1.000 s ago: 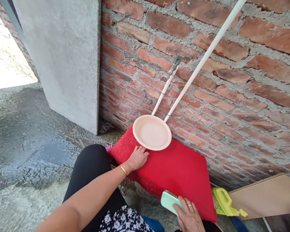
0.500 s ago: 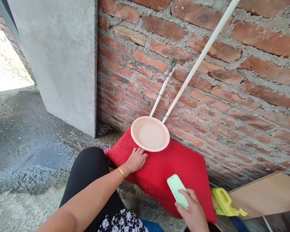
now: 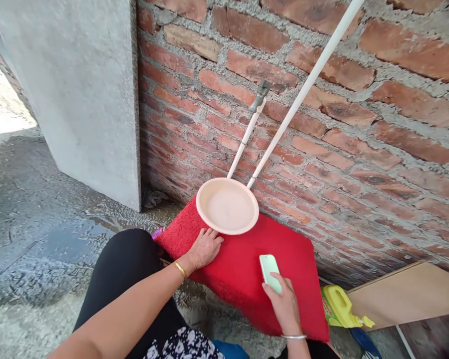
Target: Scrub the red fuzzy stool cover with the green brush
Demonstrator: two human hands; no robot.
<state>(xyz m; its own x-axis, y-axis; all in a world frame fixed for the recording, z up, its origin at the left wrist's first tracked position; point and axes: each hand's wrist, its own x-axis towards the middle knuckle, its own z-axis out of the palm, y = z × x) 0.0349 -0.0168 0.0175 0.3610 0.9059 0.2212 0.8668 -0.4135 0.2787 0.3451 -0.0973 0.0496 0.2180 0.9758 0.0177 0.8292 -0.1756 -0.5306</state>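
Observation:
My right hand [image 3: 284,299] is closed on a pale green, flat-backed scrubbing brush [image 3: 270,271] with rounded corners, its underside hidden. The brush is over the right part of a red fuzzy cloth [image 3: 243,269], which is spread over a low support that I cannot see. My left hand [image 3: 205,248] lies flat on the cloth, fingers stretched toward the near rim of a pale pink basin [image 3: 227,205]. The basin stands on the back of the cloth, by the wall, and holds nothing that I can make out.
Behind the cloth rises a brick wall [image 3: 359,164] with white pipes [image 3: 303,92] and a grey tap [image 3: 260,94]. A grey slab [image 3: 93,109] leans at left above wet floor [image 3: 60,244]. At right are a yellow detergent bottle [image 3: 336,304] and a tan board [image 3: 407,294].
My right hand has moved forward over the cloth, toward the wall, with the brush, which now points more straight ahead. The left hand stays by the basin. The view has shifted slightly.

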